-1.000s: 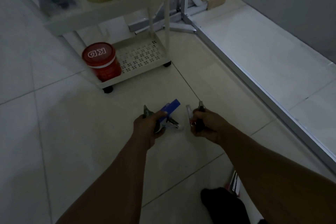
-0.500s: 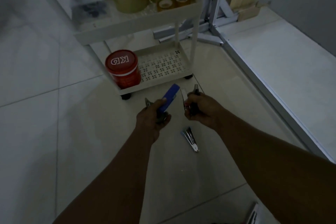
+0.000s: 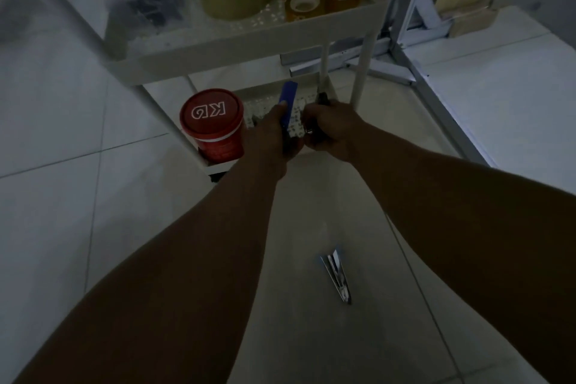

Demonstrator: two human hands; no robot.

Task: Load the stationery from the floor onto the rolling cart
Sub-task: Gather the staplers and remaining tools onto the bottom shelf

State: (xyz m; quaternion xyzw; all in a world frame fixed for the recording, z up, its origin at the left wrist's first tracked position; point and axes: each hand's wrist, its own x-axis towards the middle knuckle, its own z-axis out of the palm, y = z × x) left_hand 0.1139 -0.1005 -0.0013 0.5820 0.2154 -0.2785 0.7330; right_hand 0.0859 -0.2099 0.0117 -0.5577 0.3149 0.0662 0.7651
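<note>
Already our left hand [image 3: 269, 137] grips a blue stapler [image 3: 287, 106] and our right hand [image 3: 327, 128] clutches a dark tool above the cart's bottom shelf [image 3: 305, 103]; one metal stapler [image 3: 336, 274] remains on the floor behind.

- Red tub [image 3: 215, 128], bottom shelf of the white rolling cart [image 3: 249, 47]: the round lid bears the white letters "KG", which appear upside down in the head view.
- Side of the same tub: a pale band and fainter print, too dim and blurred to read.
- No other legible text, number or sign appears.
</note>
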